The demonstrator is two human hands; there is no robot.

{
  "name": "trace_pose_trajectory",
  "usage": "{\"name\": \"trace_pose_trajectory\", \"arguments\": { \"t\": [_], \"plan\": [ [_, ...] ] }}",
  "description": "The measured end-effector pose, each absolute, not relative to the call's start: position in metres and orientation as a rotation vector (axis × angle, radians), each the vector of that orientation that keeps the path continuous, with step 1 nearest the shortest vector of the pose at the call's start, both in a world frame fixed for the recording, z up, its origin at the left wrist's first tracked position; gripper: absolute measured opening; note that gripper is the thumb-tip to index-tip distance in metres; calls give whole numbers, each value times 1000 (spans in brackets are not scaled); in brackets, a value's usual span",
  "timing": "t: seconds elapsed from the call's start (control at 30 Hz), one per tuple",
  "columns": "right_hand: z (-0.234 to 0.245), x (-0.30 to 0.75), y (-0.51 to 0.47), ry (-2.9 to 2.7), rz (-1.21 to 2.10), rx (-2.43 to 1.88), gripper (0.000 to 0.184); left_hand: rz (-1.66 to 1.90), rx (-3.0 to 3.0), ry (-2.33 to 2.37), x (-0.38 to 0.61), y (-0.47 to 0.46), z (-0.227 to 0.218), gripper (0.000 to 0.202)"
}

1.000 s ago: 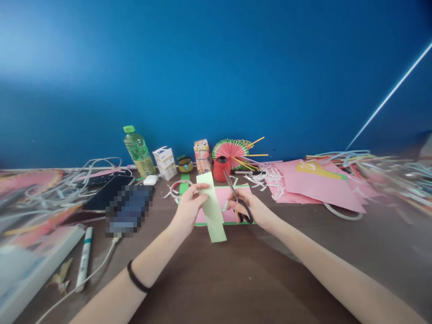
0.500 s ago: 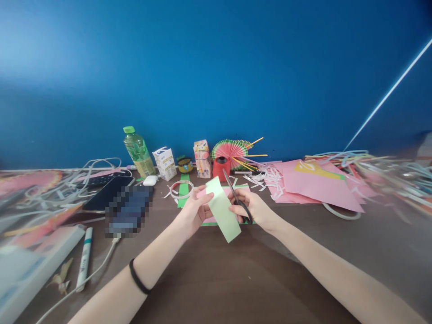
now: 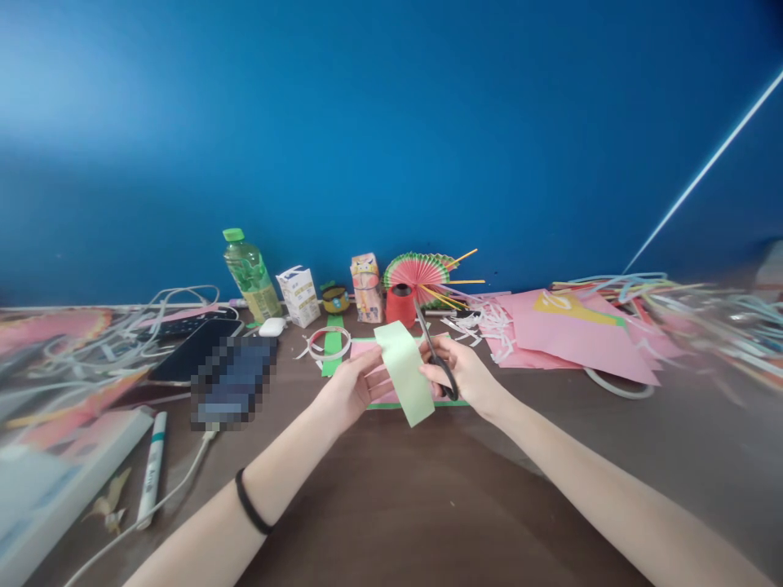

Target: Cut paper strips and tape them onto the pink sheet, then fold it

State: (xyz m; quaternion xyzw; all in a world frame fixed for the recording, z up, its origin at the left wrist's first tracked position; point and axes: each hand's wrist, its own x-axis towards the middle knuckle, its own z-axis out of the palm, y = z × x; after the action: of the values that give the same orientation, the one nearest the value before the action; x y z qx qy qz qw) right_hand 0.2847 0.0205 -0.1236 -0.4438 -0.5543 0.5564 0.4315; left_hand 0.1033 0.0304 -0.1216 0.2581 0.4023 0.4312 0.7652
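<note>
Blue wall (image 3: 391,139) backs a cluttered bench (image 3: 391,505) as the right hand (image 3: 465,373) holds scissors (image 3: 451,381) beside pale green paper (image 3: 404,377); the left hand (image 3: 347,385) is at its edge, grip impossible to tell.

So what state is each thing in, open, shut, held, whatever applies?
Pale green paper, held up, slightly curved
Scissors, in the right hand, blades seemingly together
Bottle, capped
Earbud case, shut
Marker, lying down, seemingly capped
Fan, spread open
Pixelated phone, plugged in
White carton, standing
Tape roll, lying flat
Pink sheets, stacked
</note>
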Motion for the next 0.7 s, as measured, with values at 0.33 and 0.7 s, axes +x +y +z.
{"name": "trace_pose_trajectory", "arguments": {
  "t": [0.33, 0.7],
  "plan": [
    [-126, 285, 20, -1403, 1421, -1131, 41, 697, 832, 849, 102, 27, -115, 38],
    [-118, 292, 22, -1765, 1458, -1061, 44, 1120, 620, 985, 82, 51, -118, 16]
  ]
}}
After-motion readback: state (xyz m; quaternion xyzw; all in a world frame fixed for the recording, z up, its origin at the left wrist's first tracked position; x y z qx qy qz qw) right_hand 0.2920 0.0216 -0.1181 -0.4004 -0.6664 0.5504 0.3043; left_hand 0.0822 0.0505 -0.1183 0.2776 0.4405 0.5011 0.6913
